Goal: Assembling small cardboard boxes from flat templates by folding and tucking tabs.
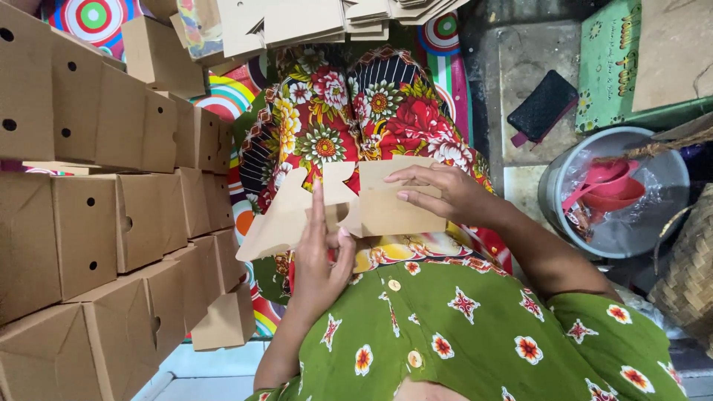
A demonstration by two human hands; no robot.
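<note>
A flat brown cardboard cutout (386, 204) with several flaps lies across my lap. My right hand (445, 193) grips its right panel, fingers spread over the top face. My left hand (321, 260) holds the middle of the sheet from below, index finger pointing up along a flap. The cutout's left wing (275, 223) sticks out unsupported. My lap is covered by red flowered cloth (356, 111), and a green flowered garment (475, 334) fills the lower frame.
Rows of folded brown cardboard boxes (96, 223) with round holes are stacked at the left. A pile of flat cutouts (319, 18) lies beyond my knees. At the right stand a metal bucket (661, 230) with red plastic items, a black wallet (542, 108) and a woven basket (691, 275).
</note>
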